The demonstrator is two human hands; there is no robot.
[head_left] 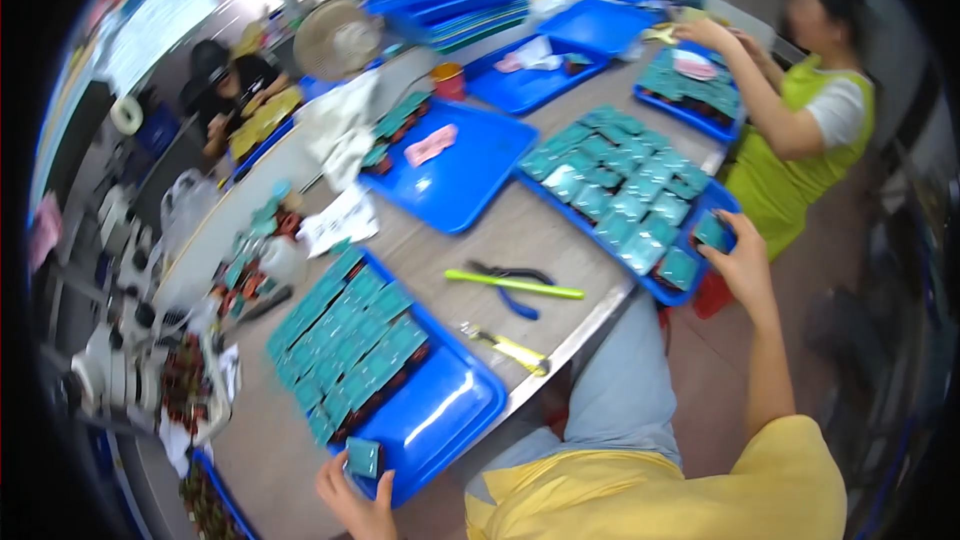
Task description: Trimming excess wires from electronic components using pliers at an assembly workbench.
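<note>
1. The left hand (358, 502), at the near left, has thumb and fingers bent narrowly around a small teal-topped block (363, 458), which is at the near end of the left blue tray (440, 425); whether the block touches the tray cannot be told.
2. The right hand (742, 265), farther off to the right, pinches a second teal-topped block (710, 231) between thumb and fingers, over the near right end of the right blue tray (686, 238).
3. In the left tray, tight rows of similar blocks (350, 335) fill the left part; their sides look dark reddish brown. The right tray carries more rows (615, 175), glossier on top (pale streaks there may be print or glare; I cannot tell which).
4. Between the trays, on the worktop (490, 240), lie pliers (520, 310) with dark and blue parts, a bright green stick (545, 290) crossing them, and a yellow-handled tool (520, 350) nearer the edge.
5. Beyond is a middle blue tray (470, 175) with a pink piece (431, 145) and a few blocks along its left side.
6. Left of that tray, a white sheet (340, 222) bears dark marks, too blurred to read.
7. At the far right, a co-worker (800, 175) in a yellow-green apron reaches over another loaded tray (735, 130).
</note>
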